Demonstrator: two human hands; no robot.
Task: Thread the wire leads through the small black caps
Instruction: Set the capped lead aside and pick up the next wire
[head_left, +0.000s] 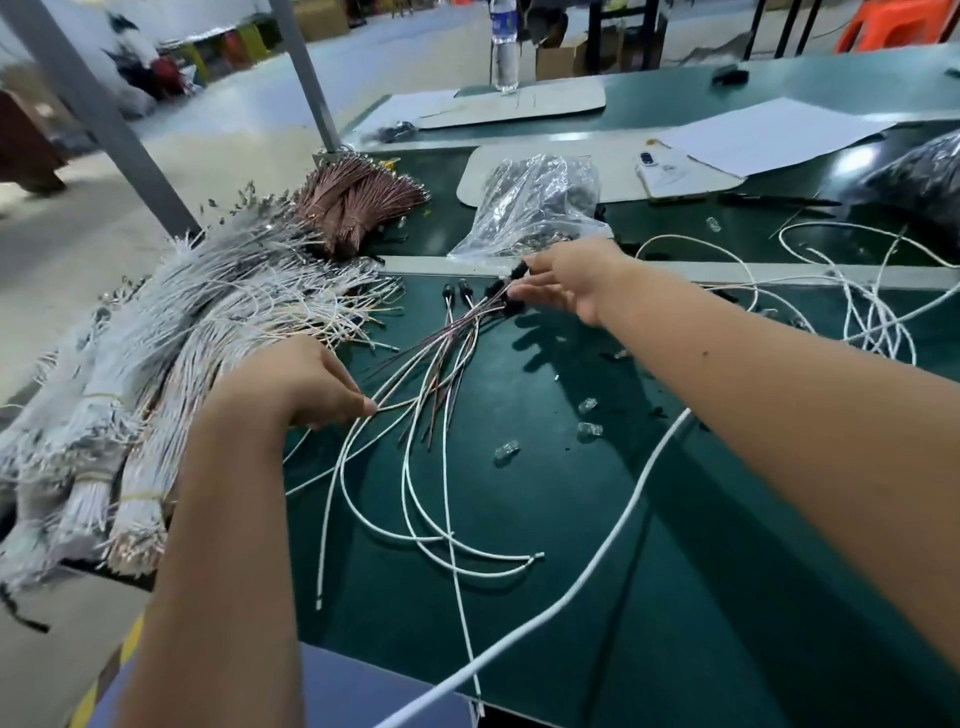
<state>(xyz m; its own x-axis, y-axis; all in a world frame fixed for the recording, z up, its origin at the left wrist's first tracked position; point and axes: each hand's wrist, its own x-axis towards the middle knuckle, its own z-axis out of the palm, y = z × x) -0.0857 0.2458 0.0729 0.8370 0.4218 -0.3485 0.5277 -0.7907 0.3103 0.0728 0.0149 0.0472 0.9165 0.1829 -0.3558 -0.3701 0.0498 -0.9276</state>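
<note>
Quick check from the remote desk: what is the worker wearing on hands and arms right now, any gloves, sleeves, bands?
Nothing: the left hand and right hand are gloveless, and both forearms are uncovered as far as the frame shows. No rings, watch, wrist strap or sleeve cuff are visible.

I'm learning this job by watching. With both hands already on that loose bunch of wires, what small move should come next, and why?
Probably draw one lead free. The left hand pinches the loose wire leads near their middle, while the right hand reaches their capped ends, where black caps cluster. Separating one lead would let the next cap go on.
</note>
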